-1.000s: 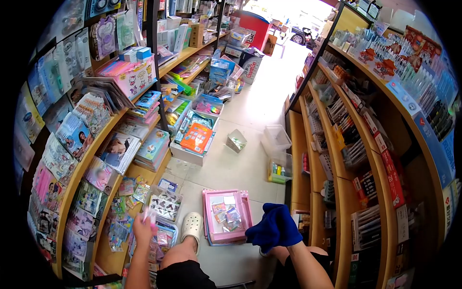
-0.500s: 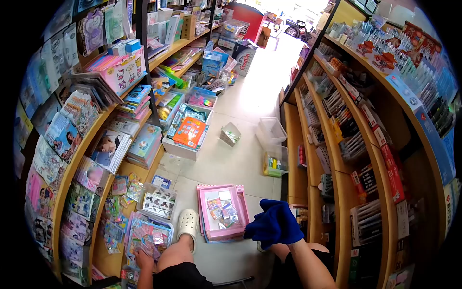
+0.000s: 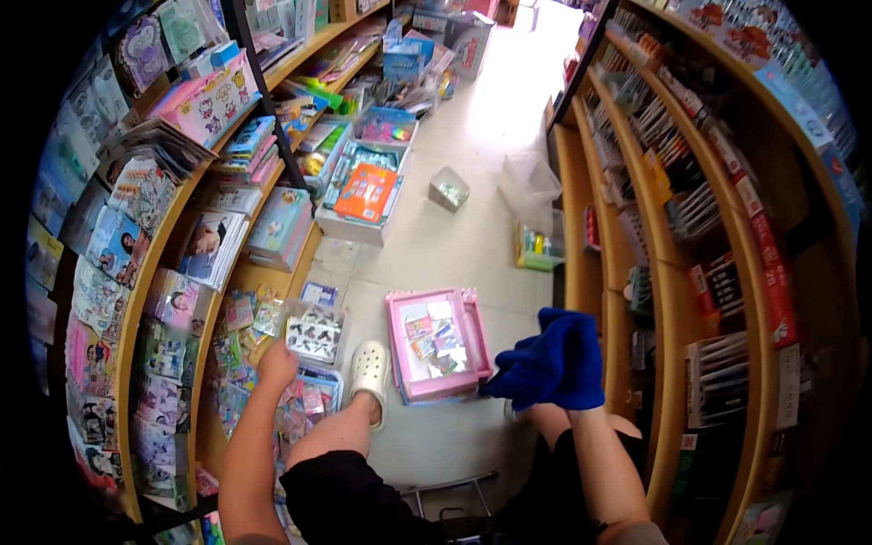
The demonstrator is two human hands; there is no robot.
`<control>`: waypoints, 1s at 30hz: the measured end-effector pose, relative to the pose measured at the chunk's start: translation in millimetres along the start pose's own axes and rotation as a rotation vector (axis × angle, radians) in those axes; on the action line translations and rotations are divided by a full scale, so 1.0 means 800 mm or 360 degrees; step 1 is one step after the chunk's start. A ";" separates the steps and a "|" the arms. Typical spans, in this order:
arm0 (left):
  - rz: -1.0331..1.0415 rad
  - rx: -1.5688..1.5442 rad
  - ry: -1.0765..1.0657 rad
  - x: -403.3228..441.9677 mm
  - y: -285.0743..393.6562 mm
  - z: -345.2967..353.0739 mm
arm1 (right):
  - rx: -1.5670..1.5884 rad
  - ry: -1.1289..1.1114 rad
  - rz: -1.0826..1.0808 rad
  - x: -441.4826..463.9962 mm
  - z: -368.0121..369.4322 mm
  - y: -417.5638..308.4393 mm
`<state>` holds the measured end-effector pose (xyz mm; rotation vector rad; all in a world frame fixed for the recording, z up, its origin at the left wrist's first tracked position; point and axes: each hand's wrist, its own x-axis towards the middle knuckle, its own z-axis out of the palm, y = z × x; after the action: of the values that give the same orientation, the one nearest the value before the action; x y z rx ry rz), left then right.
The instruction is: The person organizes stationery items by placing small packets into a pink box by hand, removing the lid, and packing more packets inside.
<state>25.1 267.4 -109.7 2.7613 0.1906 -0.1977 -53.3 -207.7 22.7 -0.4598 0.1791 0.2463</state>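
My left hand (image 3: 277,365) is at the left edge of a clear box of butterfly-patterned items (image 3: 314,334). Its fingers are curled in and face away from me, so what they hold is hidden. Just below it stands a clear bin of colourful small packets (image 3: 313,397). A dark blue cloth (image 3: 554,359) is bunched over my right hand, which grips it and is covered by it. To the left of the cloth, a pink tray (image 3: 397,350) with several small packets (image 3: 436,338) lies on the floor.
Shelves of notebooks and cards (image 3: 204,250) line the left side; wooden pen shelves (image 3: 668,272) line the right. A white carton with an orange book (image 3: 368,193), a small bin (image 3: 448,189) and clear tubs (image 3: 531,182) stand on the floor ahead. My cream clog (image 3: 370,371) is beside the tray.
My left hand has moved forward from the bin of packets to the box of butterfly-patterned items. The view has tilted down. My right hand stays beside the pink tray with the blue cloth.
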 end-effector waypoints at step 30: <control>0.0783 0.0305 -0.0637 0.013 0.302 0.332 | -0.0570 0.0591 -0.0258 -0.030 0.013 -0.040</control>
<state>43.3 -52.4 -272.8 2.7763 -0.6310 -0.6486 -66.2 -235.5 50.3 -0.8714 0.4626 0.0296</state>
